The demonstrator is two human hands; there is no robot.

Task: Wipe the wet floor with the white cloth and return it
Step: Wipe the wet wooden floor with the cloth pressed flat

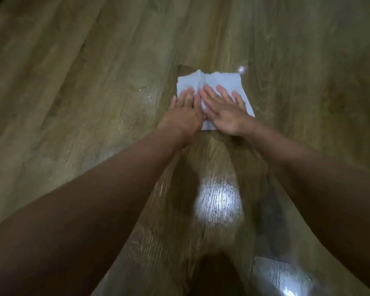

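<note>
White cloth (pixel 218 82), creased, lies flat on wood-grain floor (pixel 73 82).

An indoor room, likely in a home though which room is unclear: wood-grain plank flooring (pixel 73 103) fills the whole view, with long seams and wet patches (pixel 219 201) mirroring overhead light

Floor (pixel 94 82): wood-grain planks, matt where dry, glossy wet sheen near the bright glare. Cloth (pixel 218 82): white, soft, creased fabric.
</note>
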